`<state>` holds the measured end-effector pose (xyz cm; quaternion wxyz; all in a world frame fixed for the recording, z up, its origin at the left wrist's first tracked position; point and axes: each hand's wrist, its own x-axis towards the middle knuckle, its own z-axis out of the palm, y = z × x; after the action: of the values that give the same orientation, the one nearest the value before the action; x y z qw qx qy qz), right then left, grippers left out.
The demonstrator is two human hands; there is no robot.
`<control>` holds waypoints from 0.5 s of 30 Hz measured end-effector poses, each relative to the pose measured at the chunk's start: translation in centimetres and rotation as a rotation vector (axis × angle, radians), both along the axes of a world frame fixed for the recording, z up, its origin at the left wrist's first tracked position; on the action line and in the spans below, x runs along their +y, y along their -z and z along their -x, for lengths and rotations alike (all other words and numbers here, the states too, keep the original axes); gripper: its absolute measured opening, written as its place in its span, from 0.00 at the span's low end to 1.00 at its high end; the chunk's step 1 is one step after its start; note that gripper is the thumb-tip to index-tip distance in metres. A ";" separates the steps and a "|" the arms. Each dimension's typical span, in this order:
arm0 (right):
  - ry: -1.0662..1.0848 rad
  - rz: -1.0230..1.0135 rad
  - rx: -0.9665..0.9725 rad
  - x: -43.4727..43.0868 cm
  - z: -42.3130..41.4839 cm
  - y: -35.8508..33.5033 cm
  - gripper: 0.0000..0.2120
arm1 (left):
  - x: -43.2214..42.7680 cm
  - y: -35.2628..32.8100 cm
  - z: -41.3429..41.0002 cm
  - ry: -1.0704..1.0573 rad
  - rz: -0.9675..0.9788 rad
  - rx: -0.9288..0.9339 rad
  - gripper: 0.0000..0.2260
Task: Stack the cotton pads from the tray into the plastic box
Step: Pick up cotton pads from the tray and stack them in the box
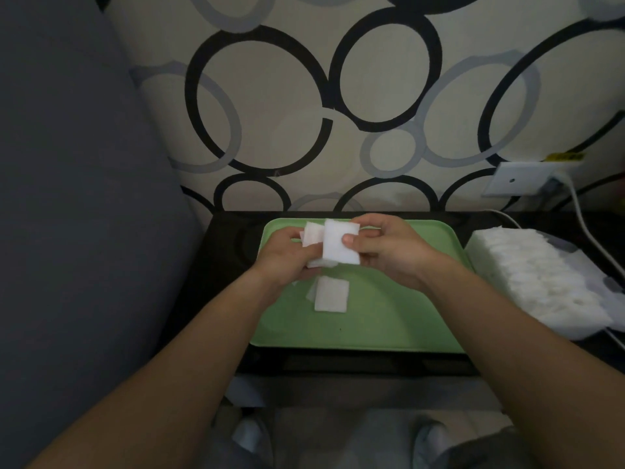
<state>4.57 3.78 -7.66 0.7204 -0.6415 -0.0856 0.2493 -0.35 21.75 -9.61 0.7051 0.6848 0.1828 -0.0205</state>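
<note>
- Your left hand (287, 255) is in the middle of the frame, just above the green tray (389, 319). Its fingers are curled round a small bunch of cotton pads (313, 234).
- Your right hand (389, 248) is right next to it. Its thumb and fingers pinch one thick white pad (340, 243), or maybe a few pressed flat together. I cannot tell which.
- The pad in your right hand touches the bunch in your left hand. It looks like you are lining them up into one neat pile.
- Under your hands, a few loose pads (331, 295) lie on the tray. I can see one square pad on top, and an edge of another peeks out on its left.
- The rest of the tray that shows is bare green. Your hands hide a bit of its far end, so more pads could be there.
- The plastic box (595, 275) sits at the right side of the frame, just beside the tray. A long row of white pads (534, 282) fills it already.
- So I think the job is nearly done. What is left: put the pile you hold into the box, then pick up the last loose pads and add them too.
</note>
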 end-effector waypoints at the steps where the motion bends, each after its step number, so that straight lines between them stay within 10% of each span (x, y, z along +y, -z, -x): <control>1: 0.017 -0.005 0.011 0.1 0.1 -0.1 0.14 | -0.4 -0.1 0.0 0.022 0.005 -0.011 0.17; 15: 0.129 0.218 -0.092 -1.7 -0.1 0.1 0.15 | -2.8 -1.5 0.6 0.191 0.028 -0.055 0.13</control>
<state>4.66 2.11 -7.79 0.6562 -0.7310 -0.0494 0.1804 -0.99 18.93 -8.08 0.7143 0.6894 0.0969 -0.0716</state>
